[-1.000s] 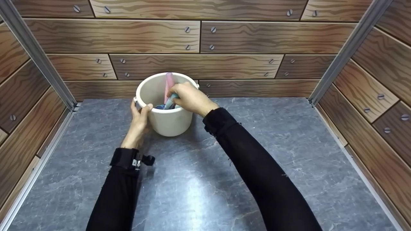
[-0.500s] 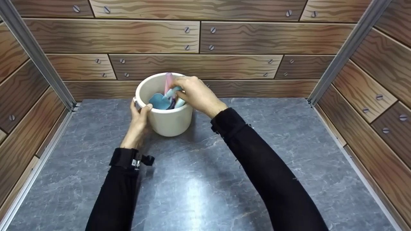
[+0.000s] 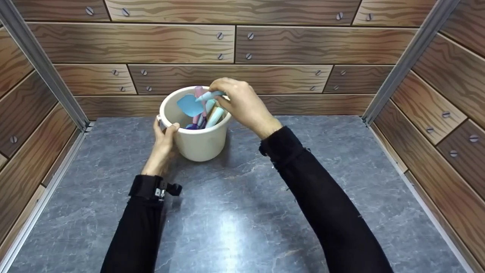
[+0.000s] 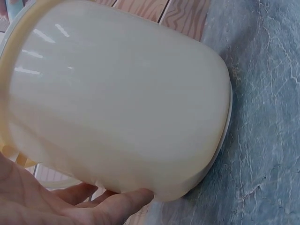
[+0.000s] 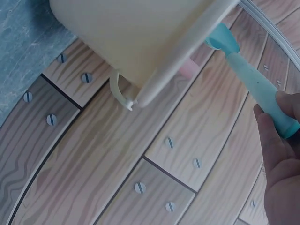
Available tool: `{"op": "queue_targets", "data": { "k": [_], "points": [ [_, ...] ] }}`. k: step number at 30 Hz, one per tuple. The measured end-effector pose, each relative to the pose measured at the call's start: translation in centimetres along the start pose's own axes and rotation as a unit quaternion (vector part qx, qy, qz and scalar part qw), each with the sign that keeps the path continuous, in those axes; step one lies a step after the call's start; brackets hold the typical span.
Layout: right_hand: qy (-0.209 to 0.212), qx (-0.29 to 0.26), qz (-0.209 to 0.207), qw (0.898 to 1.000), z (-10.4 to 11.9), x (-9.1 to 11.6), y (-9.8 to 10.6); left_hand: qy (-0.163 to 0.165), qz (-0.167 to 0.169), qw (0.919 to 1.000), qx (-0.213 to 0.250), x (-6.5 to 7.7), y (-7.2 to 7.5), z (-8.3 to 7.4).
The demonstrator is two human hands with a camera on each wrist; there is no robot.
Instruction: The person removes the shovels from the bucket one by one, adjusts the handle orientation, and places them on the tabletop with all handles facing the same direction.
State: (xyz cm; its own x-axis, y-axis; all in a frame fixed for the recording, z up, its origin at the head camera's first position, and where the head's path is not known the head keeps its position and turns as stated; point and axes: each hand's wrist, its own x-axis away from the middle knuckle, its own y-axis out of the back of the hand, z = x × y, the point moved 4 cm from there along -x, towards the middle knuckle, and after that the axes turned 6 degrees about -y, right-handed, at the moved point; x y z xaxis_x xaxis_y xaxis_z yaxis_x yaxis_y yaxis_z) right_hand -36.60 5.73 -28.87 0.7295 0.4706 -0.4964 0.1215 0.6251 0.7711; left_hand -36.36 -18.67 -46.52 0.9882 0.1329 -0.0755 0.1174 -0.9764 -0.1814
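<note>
A cream bucket (image 3: 201,147) stands on the grey floor near the back wall. My left hand (image 3: 163,143) grips its left rim, thumb over the edge; in the left wrist view the fingers (image 4: 126,204) lie along the wall. My right hand (image 3: 244,103) pinches the handle of a light blue toy shovel (image 3: 190,105) above the bucket's opening. The right wrist view shows the shovel's handle (image 5: 257,84) between thumb and fingers, its blade partly hidden by the bucket rim. Inside the bucket are a pink handle (image 3: 199,91), a pale aqua handle (image 3: 215,116) and dark blue pieces, their lower parts hidden.
A wood-print back wall (image 3: 284,45) rises just behind the bucket. Similar panels (image 3: 447,113) close in both sides, framed by grey metal posts (image 3: 403,57). The grey marbled surface (image 3: 303,170) spreads in front and to the right.
My right hand has risen up and to the right, lifting the shovel out from among the other pieces so its blade shows. The left hand and bucket have stayed put.
</note>
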Motion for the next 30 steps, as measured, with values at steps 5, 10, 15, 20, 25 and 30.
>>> {"op": "queue_targets", "data": {
  "k": [5, 10, 15, 20, 25, 30],
  "points": [
    [0.004, -0.017, -0.041, 0.999, -0.3, 0.6, 1.7, 0.006, 0.001, 1.0, 0.003, 0.2, -0.1, 0.0],
    [0.0, -0.026, -0.076, 0.997, -1.0, 1.5, 3.2, 0.013, 0.012, 0.9998, -0.002, 0.5, 0.0, 0.1],
    [-0.013, -0.033, -0.104, 0.994, -2.1, 2.6, 4.6, 0.017, 0.012, 0.9998, 0.004, 0.5, 0.1, 0.2],
    [-0.024, -0.038, -0.139, 0.989, -3.1, 3.7, 6.0, 0.018, 0.01, 0.9998, 0.001, 0.5, 0.2, 0.2],
    [-0.044, -0.036, -0.165, 0.985, -4.1, 5.1, 7.2, 0.018, 0.011, 0.9998, -0.006, 0.5, 0.3, 0.2],
    [-0.056, -0.027, -0.188, 0.98, -5.4, 6.6, 8.2, 0.021, 0.014, 0.9997, -0.01, 0.7, 0.3, 0.2]
  ]
}}
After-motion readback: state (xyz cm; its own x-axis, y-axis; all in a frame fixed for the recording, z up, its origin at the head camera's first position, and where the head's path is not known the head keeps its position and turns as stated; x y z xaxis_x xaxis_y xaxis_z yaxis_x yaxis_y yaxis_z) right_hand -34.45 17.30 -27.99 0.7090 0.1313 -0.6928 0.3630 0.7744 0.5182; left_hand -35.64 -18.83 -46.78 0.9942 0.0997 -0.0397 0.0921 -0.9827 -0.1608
